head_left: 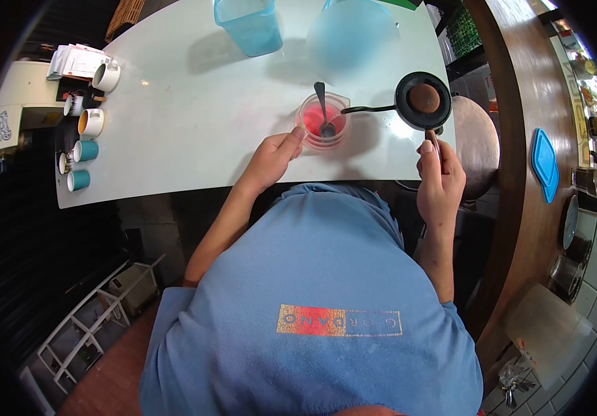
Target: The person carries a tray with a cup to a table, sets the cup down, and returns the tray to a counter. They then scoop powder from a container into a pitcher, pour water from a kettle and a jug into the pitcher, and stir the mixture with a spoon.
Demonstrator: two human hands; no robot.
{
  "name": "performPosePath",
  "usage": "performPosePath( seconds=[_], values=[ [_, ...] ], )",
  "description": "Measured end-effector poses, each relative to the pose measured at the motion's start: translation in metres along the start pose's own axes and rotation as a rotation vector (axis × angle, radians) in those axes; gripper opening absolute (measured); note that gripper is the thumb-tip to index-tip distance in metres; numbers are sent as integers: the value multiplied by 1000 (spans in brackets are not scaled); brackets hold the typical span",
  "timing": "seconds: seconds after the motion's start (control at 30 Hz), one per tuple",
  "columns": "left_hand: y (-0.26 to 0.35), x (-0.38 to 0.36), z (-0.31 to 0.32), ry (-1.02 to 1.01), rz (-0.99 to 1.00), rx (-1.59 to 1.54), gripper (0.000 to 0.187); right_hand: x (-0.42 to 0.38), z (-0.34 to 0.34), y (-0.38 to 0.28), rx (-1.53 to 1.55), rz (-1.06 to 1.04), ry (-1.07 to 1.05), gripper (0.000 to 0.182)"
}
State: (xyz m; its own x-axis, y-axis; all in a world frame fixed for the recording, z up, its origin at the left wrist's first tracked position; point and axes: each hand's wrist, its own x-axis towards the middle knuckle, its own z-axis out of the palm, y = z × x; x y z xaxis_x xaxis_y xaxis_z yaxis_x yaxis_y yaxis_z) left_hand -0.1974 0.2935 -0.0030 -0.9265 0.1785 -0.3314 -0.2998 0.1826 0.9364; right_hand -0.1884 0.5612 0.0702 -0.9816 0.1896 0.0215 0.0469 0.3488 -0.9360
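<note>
A clear measuring cup [324, 144] with pink-red contents stands on the white table [194, 139]. My left hand [275, 158] pinches the cup's left side, apparently at its handle. A metal spoon [321, 99] leans inside the cup, its bowl down in the pink contents. In my right hand [441, 179] is the brown handle of a gooseneck kettle [409, 104], fingers wrapped round it. The kettle has a black lid with a brown knob. Its thin black spout [369, 109] points left, with the tip at the cup's right rim. A faint stream may be leaving the tip.
Toward the back are a blue plastic container [248, 29] and a large translucent blue round vessel [354, 41]. Mugs [106, 76] and teal cups [85, 150] line the left edge. Rightward are a round seat [477, 149] and a wooden counter [520, 229] bearing a blue lid [544, 166].
</note>
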Motion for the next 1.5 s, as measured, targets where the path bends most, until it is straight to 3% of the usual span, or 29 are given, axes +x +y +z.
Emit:
performPosePath(
  seconds=[0.7,1.2,1.5],
  values=[
    [6,5,-3,-20,27,-55,51,5,-3,-7,-50,-32,-98,29],
    [6,5,-5,-33,2,-65,53,13,-6,-4,-25,5,-32,31],
    [1,7,-3,-15,17,-52,52,20,12,-5,141,-15,46,29]
  ],
)
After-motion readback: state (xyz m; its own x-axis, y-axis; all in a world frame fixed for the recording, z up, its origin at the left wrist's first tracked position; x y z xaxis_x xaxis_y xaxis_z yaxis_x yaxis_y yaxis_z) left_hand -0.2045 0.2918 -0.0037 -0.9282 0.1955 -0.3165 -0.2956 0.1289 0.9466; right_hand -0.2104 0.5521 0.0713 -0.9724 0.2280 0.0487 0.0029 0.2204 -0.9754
